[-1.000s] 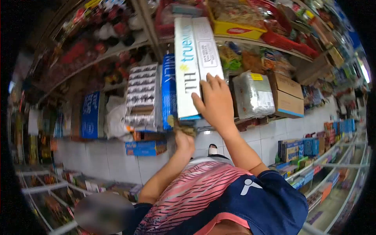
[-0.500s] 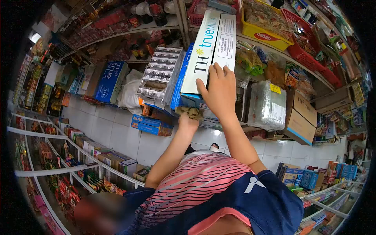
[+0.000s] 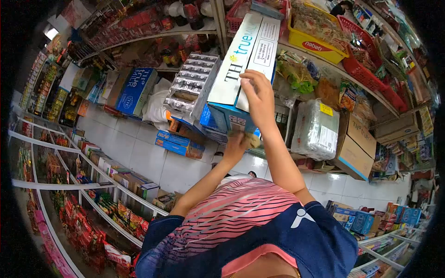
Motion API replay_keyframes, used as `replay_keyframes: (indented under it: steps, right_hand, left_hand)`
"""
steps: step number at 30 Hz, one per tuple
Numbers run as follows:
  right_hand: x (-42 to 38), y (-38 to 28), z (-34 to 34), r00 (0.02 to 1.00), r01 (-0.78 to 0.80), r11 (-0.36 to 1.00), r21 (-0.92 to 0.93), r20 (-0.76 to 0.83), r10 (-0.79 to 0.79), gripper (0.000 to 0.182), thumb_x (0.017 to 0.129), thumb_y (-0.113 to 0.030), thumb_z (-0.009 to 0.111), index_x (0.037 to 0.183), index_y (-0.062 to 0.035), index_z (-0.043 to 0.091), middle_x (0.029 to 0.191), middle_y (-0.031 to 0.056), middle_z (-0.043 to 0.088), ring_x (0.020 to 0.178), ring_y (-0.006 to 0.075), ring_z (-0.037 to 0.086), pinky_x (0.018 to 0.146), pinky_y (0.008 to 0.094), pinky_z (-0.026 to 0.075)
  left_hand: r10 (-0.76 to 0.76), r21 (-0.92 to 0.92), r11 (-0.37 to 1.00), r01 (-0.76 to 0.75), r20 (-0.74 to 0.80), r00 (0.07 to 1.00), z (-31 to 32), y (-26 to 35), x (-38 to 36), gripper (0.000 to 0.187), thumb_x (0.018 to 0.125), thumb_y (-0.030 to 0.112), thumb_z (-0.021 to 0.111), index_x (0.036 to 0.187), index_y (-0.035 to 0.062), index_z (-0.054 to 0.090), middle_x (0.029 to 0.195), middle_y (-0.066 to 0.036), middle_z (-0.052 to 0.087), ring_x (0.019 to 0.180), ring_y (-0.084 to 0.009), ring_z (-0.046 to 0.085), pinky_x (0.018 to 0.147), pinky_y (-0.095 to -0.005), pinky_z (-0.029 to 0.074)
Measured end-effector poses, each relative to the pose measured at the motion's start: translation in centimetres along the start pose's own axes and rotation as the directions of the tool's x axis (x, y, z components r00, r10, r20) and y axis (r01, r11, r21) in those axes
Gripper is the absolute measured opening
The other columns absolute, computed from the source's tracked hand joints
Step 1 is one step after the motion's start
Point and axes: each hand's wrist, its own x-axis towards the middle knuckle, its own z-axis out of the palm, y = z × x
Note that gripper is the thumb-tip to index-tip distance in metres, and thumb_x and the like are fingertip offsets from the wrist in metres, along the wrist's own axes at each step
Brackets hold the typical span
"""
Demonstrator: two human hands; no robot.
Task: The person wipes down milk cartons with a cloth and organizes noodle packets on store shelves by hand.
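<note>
A long white and blue milk carton box (image 3: pixel 238 69) lies on a stack at the shelf, its blue end facing me. My right hand (image 3: pixel 259 99) rests on its top near the front right edge, fingers bent, holding nothing apart from the box. Down at the box's front end, my left hand (image 3: pixel 235 147) grips a greenish-brown cloth (image 3: pixel 251 140), somewhat blurred. Left of the box stands a wrapped pack of small cartons (image 3: pixel 194 83).
A blue milk box (image 3: pixel 135 91) and a white bag (image 3: pixel 157 105) sit to the left. On the right are a plastic-wrapped pack (image 3: pixel 316 129), a brown carton (image 3: pixel 356 147), a yellow tray (image 3: pixel 320 45) and a red basket (image 3: pixel 366 76). Glass display racks line the lower left.
My left hand has moved right with the cloth along the box's front end. My right hand's fingers have curled more on the top, and the box's blue end shows more.
</note>
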Motion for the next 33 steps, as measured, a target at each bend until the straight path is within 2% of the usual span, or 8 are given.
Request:
replay_keyframes:
  steps: [2, 6, 9, 13, 14, 15, 26, 33]
  right_hand:
    - [0.0, 0.2, -0.7, 0.998, -0.026, 0.946, 0.324, -0.053, 0.045, 0.019, 0.079, -0.018, 0.055, 0.087, -0.0013, 0.06, 0.102, 0.0123, 0.057, 0.1, 0.0256, 0.05, 0.089, 0.0317, 0.035]
    - [-2.4, 1.7, -3.5, 0.971, -0.019, 0.938, 0.347, -0.218, 0.1, 0.014, 0.077, -0.011, 0.054, 0.084, -0.0003, 0.059, 0.102, 0.0133, 0.055, 0.099, 0.0245, 0.05, 0.088, 0.0325, 0.035]
    - [-4.8, 2.7, -4.3, 0.96, 0.033, 0.954, 0.297, -0.276, 0.052, 0.015, 0.076, -0.011, 0.053, 0.086, -0.0013, 0.057, 0.1, 0.0131, 0.054, 0.099, 0.0259, 0.049, 0.089, 0.0345, 0.034]
    - [-9.2, 4.8, -2.9, 0.985, 0.09, 0.992, 0.083, -0.152, -0.077, 0.032, 0.073, -0.017, 0.055, 0.102, -0.0036, 0.051, 0.112, 0.0165, 0.044, 0.109, 0.0307, 0.04, 0.094, 0.0419, 0.028]
    - [-11.0, 5.1, -2.0, 0.996, 0.033, 0.999, 0.039, -0.084, -0.03, 0.038, 0.073, -0.019, 0.056, 0.107, -0.004, 0.049, 0.116, 0.0177, 0.041, 0.112, 0.0324, 0.037, 0.096, 0.0437, 0.026]
    - [-12.9, 6.0, -1.2, 0.996, 0.026, 0.998, 0.06, -0.085, -0.021, 0.041, 0.074, -0.022, 0.056, 0.11, -0.0043, 0.047, 0.119, 0.0187, 0.038, 0.113, 0.0336, 0.035, 0.097, 0.0438, 0.025]
    - [-8.2, 3.5, -2.6, 0.904, 0.094, 0.934, 0.344, -0.422, 0.064, 0.025, 0.077, -0.005, 0.053, 0.102, -0.0025, 0.05, 0.117, 0.0176, 0.044, 0.106, 0.0311, 0.045, 0.092, 0.0376, 0.033]
    - [-6.4, 8.4, 1.4, 0.89, -0.1, 0.925, 0.367, -0.383, 0.248, 0.029, 0.075, 0.004, 0.047, 0.103, 0.0001, 0.054, 0.117, 0.0146, 0.049, 0.11, 0.029, 0.045, 0.095, 0.0343, 0.033]
  left_hand:
    - [0.072, 0.001, 0.997, -0.075, 0.267, 0.961, 0.1, 0.0, 0.0, 0.038, 0.068, 0.001, 0.057, 0.105, 0.0032, 0.049, 0.111, -0.023, 0.04, 0.106, -0.0371, 0.037, 0.091, -0.0443, 0.03]
    - [0.165, 0.018, 0.984, -0.175, -0.434, 0.885, -7.6, 5.5, 6.6, 0.04, 0.065, -0.004, 0.055, 0.104, 0.0076, 0.054, 0.111, -0.016, 0.039, 0.105, -0.0357, 0.038, 0.089, -0.046, 0.034]
    - [0.271, 0.157, 0.962, -0.223, -0.451, 0.85, -9.4, 5.8, 9.4, 0.035, 0.066, -0.003, 0.056, 0.1, 0.0052, 0.055, 0.109, -0.015, 0.04, 0.101, -0.035, 0.041, 0.088, -0.0453, 0.036]
    - [0.364, -0.1, 0.926, -0.364, -0.016, 0.931, -7.3, 3.5, 7.1, 0.019, 0.079, 0.006, 0.052, 0.096, 0.0021, 0.058, 0.079, -0.011, 0.056, 0.087, -0.0315, 0.054, 0.072, -0.0413, 0.041]
    - [0.135, -0.399, 0.917, -0.026, 0.249, 0.959, -6.0, 2.6, 5.8, 0.024, 0.078, 0.012, 0.052, 0.1, 0.0034, 0.057, 0.093, -0.011, 0.058, 0.089, -0.0297, 0.054, 0.073, -0.0415, 0.041]
    - [0.432, -0.018, 0.902, -0.432, 0.02, 0.901, -5.8, 2.8, 5.0, 0.028, 0.077, 0.015, 0.053, 0.103, 0.0057, 0.057, 0.102, -0.01, 0.057, 0.089, -0.0296, 0.053, 0.075, -0.0425, 0.04]
    - [0.063, -0.596, 0.802, -0.042, 0.016, 0.998, -15.6, 13.7, 12.9, 0.026, 0.072, -0.004, 0.048, 0.096, -0.0025, 0.06, 0.097, -0.016, 0.06, 0.078, -0.0211, 0.058, 0.069, -0.0304, 0.046]
    - [0.247, -0.035, 0.966, -0.256, -0.164, 0.955, -17.6, 10.0, 17.2, 0.022, 0.071, -0.002, 0.046, 0.087, -0.0024, 0.061, 0.094, -0.014, 0.062, 0.086, -0.0266, 0.056, 0.072, -0.0339, 0.043]
